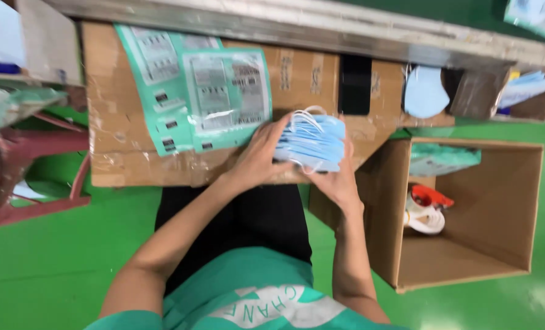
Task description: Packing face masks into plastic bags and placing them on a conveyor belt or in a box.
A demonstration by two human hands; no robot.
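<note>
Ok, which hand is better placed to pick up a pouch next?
Probably the left hand: it lies beside the teal pouches on the cardboard worktop. The right hand supports the blue mask stack from the far side.

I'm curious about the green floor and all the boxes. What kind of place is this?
Probably a packing line in a factory. Both hands, left and right, hold a stack of blue masks over a cardboard worktop, with printed pouches and an open carton nearby.
</note>
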